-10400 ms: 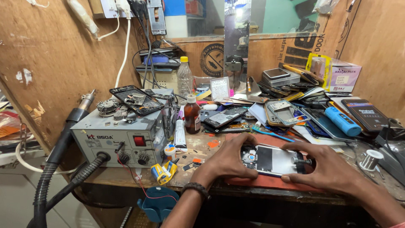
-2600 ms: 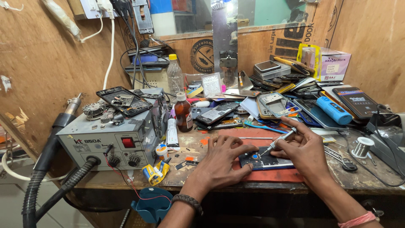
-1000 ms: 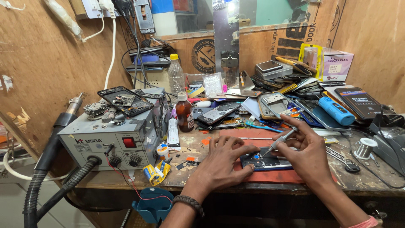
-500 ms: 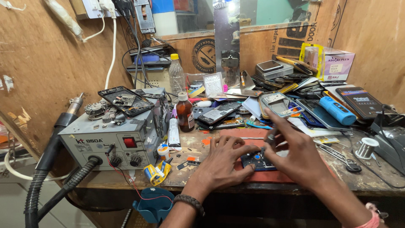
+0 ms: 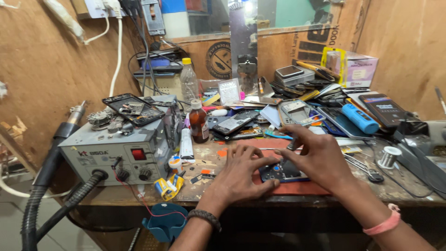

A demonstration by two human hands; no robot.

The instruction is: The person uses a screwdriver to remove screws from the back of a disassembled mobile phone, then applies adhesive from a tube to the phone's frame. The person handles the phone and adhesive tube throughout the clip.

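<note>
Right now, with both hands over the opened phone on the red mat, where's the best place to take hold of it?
Likely by the two long edges of the opened phone, from above. It lies flat on the red mat, the left hand steadies its near-left end, and the right hand covers the far side.

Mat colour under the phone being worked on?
Red-orange mat, under the phone; head view shows it best.

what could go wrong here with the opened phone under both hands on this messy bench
1. The opened phone lies near the bench's front edge on the red mat; a push from the left hand or right hand might slide it off.
2. The brown bottle stands upright close by the left hand; a knock may tip it.
3. Loose small parts beside the left hand could get swept away.
</note>
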